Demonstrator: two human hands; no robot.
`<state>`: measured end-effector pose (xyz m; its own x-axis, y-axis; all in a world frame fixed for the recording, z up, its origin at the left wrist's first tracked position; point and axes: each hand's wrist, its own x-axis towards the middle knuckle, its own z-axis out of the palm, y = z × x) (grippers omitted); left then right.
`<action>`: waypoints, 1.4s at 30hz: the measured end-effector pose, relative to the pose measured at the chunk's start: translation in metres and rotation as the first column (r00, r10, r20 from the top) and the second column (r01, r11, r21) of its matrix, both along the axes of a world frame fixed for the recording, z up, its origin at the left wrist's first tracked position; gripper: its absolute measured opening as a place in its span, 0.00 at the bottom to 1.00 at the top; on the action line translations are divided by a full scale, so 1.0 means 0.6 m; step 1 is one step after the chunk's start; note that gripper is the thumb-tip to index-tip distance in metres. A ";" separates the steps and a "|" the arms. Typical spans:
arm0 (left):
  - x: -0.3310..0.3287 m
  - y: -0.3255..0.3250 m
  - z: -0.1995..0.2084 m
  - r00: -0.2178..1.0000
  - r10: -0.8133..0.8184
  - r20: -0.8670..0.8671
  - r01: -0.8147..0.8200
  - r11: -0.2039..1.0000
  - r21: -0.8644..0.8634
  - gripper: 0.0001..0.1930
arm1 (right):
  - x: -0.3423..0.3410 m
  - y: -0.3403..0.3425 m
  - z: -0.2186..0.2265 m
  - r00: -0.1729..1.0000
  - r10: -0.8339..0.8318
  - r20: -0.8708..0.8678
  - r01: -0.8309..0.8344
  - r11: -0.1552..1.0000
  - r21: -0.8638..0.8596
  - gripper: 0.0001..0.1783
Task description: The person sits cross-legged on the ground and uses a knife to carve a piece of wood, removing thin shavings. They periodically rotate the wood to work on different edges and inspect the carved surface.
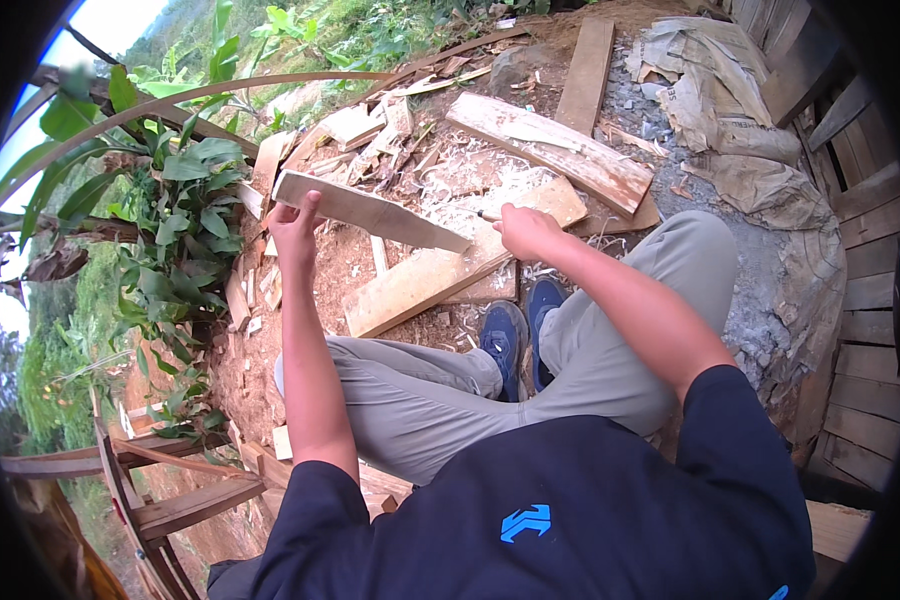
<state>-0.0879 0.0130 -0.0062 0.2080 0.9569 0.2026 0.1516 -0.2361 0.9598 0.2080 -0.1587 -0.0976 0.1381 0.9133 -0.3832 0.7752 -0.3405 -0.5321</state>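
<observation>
My left hand [295, 222] is closed round the wide end of a flat wooden board piece [365, 210], thumb on its face. The piece slopes down to the right and narrows to a point. Its tip lies over a pale plank [400, 292] on the ground before my feet. My right hand [530, 232] is a closed fist just above the same plank, right of that tip. A short, thin dark end sticks out of the fist to the left; the rest is hidden in my fingers, so its kind cannot be made out.
A thick, rough plank [550, 150] lies beyond my right hand, with another board [587, 75] behind it. Wood shavings and offcuts [355, 125] cover the ground. Torn sacking [710, 80] lies at right beside a slatted wooden wall [865, 330]. Leafy plants [185, 180] stand at left.
</observation>
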 end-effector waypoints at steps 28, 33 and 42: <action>0.004 -0.104 0.221 0.485 -0.417 -0.768 0.629 0.777 -0.025 0.29 | 0.098 -0.081 0.095 0.942 -0.225 0.250 0.174 0.962 0.211 0.21; -0.015 -0.082 0.216 0.530 -0.450 -0.719 0.665 0.747 0.022 0.27 | 0.170 -0.103 0.267 0.831 -0.315 0.459 0.147 0.919 0.366 0.16; 0.003 -0.009 0.168 0.597 -0.434 -0.674 0.529 0.845 -0.075 0.26 | 0.255 0.093 0.387 0.695 -0.141 0.705 0.052 0.988 0.147 0.17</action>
<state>-0.0862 0.0077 0.0945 0.7527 0.6553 -0.0635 0.5440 -0.5648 0.6205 0.3608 -0.1028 0.1344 0.4179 0.9078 -0.0346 0.9028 -0.4107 0.1279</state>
